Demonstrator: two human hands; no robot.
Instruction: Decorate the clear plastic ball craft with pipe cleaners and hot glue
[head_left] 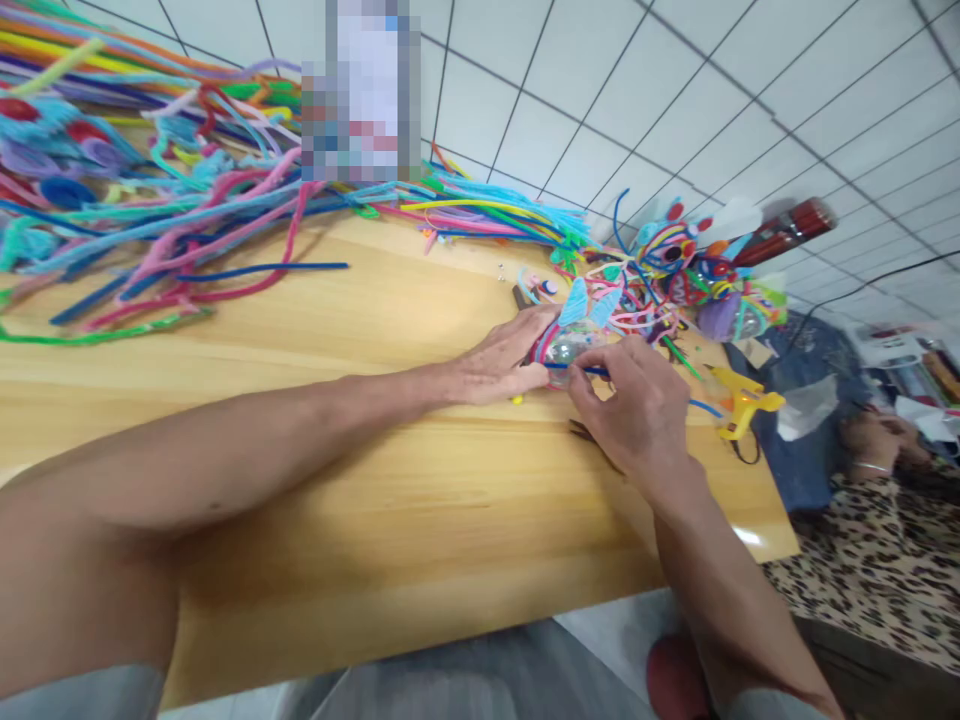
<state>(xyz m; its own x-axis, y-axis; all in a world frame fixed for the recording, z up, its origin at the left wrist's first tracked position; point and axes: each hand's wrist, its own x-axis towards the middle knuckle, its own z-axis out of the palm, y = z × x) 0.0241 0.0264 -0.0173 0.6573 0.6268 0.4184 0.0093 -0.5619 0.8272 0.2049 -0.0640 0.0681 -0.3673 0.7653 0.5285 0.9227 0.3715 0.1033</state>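
My left hand (506, 358) is wrapped round one end of a clear plastic bottle (571, 345) lying low over the table. Pink and blue pipe cleaners circle the bottle, and light blue ear-like shapes (592, 303) stand up from it. Thumb and forefinger of my right hand (634, 405) pinch a dark blue pipe cleaner (559, 367) that runs across the bottle's near side. Its other end is hidden behind my right hand. Under my right wrist, a dark pointed tool (589, 432) lies partly covered.
Loose pipe cleaners (247, 225) pile up at the left and along the back. A yellow glue gun (742, 400) sits near the right edge, by decorated bottle figures (675, 250). A dark red cylinder (795, 228) stands behind. Another person's hands (877, 440) show at far right.
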